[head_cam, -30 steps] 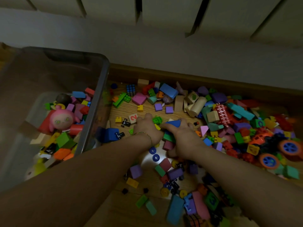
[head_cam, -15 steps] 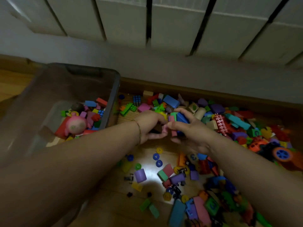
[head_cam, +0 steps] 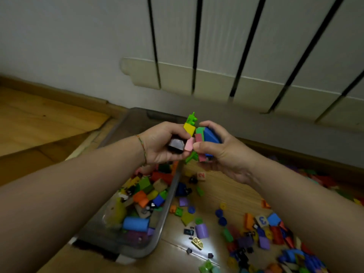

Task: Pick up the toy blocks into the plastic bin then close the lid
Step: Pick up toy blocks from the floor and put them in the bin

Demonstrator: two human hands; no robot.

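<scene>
Toy blocks of coloured plastic and foam are bunched between both raised hands, over the far end of the translucent grey plastic bin, near its right rim. The left hand has its fingers curled round a dark brown block and a yellow block, with a lime green studded piece sticking up above them. The right hand has fingers and thumb clamped on a blue block together with green and red pieces. More blocks fill the bin and lie scattered over the wooden floor to its right.
</scene>
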